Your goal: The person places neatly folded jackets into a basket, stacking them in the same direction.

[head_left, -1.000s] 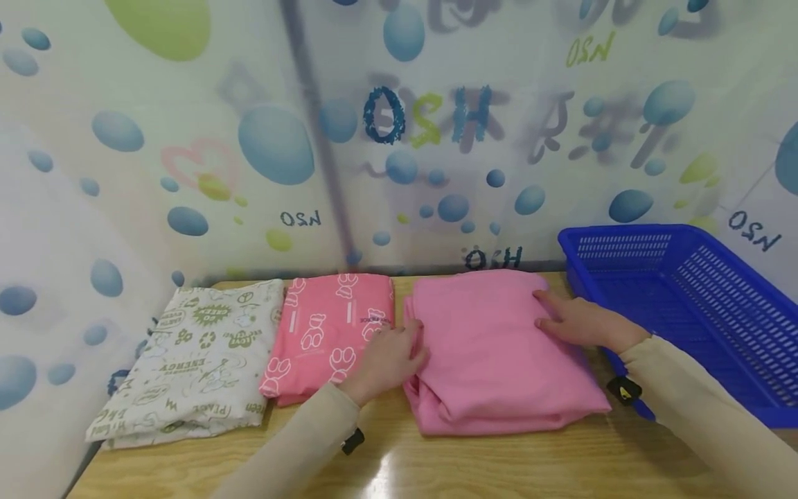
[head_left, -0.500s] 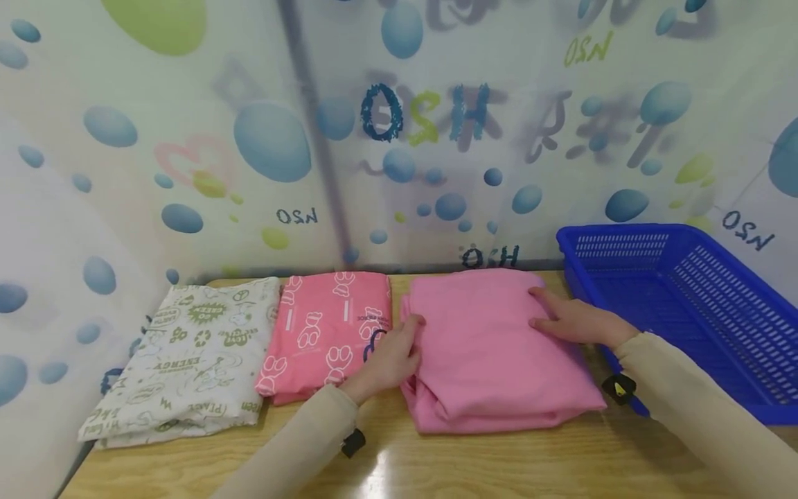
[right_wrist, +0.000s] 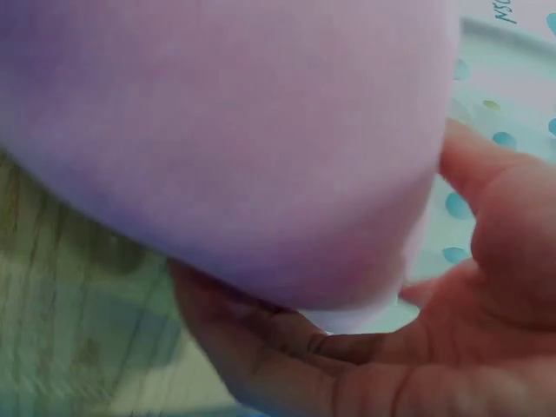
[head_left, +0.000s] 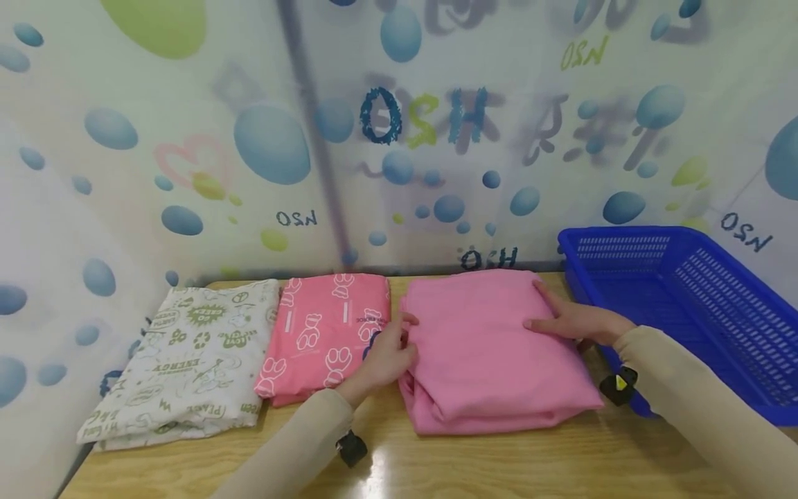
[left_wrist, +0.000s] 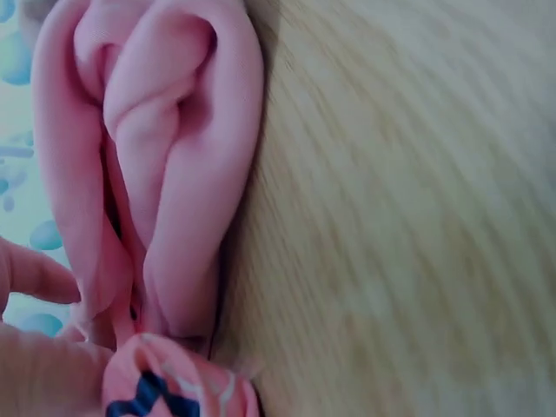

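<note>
A thick, folded pink cloth [head_left: 492, 346] lies on the wooden table between my two hands. My left hand [head_left: 385, 357] is at its left edge, index finger over the top; in the left wrist view the fingers [left_wrist: 39, 274] pinch near the lower end of its layered folds [left_wrist: 148, 156]. At the right side my right hand [head_left: 580, 321] grips the cloth, thumb on top. In the right wrist view the fingers [right_wrist: 252, 356] curl beneath its edge. A salmon-pink folded cloth [head_left: 330, 333] with white figures lies just left of my left hand.
A white folded cloth [head_left: 193, 367] with green print lies at the far left. To the right stands a blue plastic basket [head_left: 623, 242] with perforated sides, close beside my right hand. Behind the table [head_left: 486, 464] hangs a bubble-patterned backdrop [head_left: 349, 194].
My right hand has worked its fingers under the right edge of the pink cloth. My left index finger has shifted slightly along the left edge. The cloth has stayed in place.
</note>
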The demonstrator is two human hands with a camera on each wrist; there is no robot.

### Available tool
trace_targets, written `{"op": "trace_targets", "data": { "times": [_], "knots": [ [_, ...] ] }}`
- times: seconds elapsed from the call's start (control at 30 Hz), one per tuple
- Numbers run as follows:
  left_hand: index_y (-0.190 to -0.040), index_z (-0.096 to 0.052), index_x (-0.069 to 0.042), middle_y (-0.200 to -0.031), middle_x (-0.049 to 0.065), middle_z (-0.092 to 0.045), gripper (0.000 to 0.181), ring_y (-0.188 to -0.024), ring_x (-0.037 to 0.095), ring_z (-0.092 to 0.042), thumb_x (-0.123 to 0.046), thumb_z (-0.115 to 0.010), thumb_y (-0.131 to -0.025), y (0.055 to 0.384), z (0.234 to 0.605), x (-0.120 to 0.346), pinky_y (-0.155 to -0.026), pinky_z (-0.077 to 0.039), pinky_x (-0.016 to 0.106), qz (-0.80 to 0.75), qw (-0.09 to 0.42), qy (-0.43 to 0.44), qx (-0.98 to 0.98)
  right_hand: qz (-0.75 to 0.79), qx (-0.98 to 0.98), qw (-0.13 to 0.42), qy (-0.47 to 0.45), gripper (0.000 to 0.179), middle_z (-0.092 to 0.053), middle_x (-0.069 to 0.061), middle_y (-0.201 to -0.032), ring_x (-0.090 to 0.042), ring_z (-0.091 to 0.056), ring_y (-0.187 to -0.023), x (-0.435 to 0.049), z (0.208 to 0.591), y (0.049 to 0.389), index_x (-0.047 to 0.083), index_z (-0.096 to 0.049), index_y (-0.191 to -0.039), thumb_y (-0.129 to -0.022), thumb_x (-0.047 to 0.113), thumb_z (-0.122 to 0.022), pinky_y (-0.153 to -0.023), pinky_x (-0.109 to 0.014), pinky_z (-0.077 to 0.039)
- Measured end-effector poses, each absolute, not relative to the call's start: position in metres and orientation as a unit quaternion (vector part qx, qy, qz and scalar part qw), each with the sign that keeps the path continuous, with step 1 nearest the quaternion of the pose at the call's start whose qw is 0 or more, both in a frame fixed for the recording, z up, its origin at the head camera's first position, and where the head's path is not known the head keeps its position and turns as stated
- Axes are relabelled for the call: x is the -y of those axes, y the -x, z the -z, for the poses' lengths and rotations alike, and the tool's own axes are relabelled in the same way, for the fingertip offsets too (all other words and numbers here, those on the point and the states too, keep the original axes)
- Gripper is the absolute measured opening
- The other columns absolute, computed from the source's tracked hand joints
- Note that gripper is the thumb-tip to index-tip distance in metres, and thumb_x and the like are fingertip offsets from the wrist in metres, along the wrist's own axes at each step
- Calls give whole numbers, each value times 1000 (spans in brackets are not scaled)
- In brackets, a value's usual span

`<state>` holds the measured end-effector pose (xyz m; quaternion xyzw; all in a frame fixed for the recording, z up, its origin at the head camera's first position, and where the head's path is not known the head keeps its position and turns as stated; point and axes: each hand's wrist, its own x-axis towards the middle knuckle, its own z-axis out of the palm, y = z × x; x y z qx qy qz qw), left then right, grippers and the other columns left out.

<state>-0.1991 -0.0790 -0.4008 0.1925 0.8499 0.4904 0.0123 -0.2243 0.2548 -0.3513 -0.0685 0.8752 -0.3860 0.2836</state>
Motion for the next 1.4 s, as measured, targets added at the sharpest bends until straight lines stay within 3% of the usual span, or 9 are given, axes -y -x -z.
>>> {"op": "trace_targets", "data": {
  "times": [0.2,0.43,0.57,0.63,0.7,1.07,1.2,1.4],
  "knots": [
    [-117,-48,1,-81,12,-53,40,-68,16,-49,10,-54,-79,199,403,78,-57,-44,28,-554,30,-153,-818,392,-873,285,50,113,15,-35,-149,-55,-31,-122,-255,353,228,11,29,-147,-90,50,-61,-74,-57,-49],
    [-120,-48,0,-94,16,-49,44,-90,27,-50,7,-64,-79,199,406,77,-76,-46,34,-563,26,-137,-815,412,-865,280,64,110,18,-31,-151,-52,-20,-128,-255,356,232,20,29,-147,-91,48,-61,-88,-61,-41],
    [-124,-48,3,-110,22,-54,46,-101,32,-55,11,-60,-80,199,409,80,-82,-49,37,-618,76,-111,-775,426,-863,254,99,103,18,-28,-153,-52,-4,-136,-252,357,234,23,25,-150,-93,44,-59,-101,-68,-22],
    [-126,-48,4,-118,24,-53,48,-105,32,-54,12,-59,-80,199,410,82,-82,-49,35,-643,88,-93,-755,435,-860,241,115,98,17,-27,-154,-51,5,-138,-252,357,234,23,20,-152,-95,42,-58,-103,-71,-9],
    [-128,-48,4,-121,25,-52,50,-105,31,-53,12,-58,-79,200,409,83,-79,-49,34,-661,92,-78,-741,440,-858,233,127,93,15,-25,-156,-50,6,-139,-252,357,234,23,14,-154,-96,41,-57,-103,-71,-5],
    [-140,-37,-11,-119,18,-40,64,-94,24,-49,9,-57,-83,204,402,89,-62,-46,26,-693,130,-59,-707,444,-859,202,154,83,2,-20,-158,-47,-3,-140,-258,352,232,26,-10,-156,-93,39,-62,-104,-70,-10],
    [-140,-40,-20,-119,15,-41,64,-72,18,-49,1,-61,-84,204,400,91,-45,-38,25,-673,128,-55,-727,454,-854,200,159,76,-8,-22,-156,-47,-15,-137,-263,349,232,25,-17,-154,-94,35,-62,-102,-65,-23],
    [-140,-43,-27,-118,14,-41,64,-73,17,-49,-5,-63,-84,206,398,93,-39,-37,25,-662,126,-44,-738,471,-844,201,162,72,-25,-26,-147,-43,-39,-125,-263,346,233,23,-20,-152,-95,30,-62,-94,-48,-41]
  ]
}}
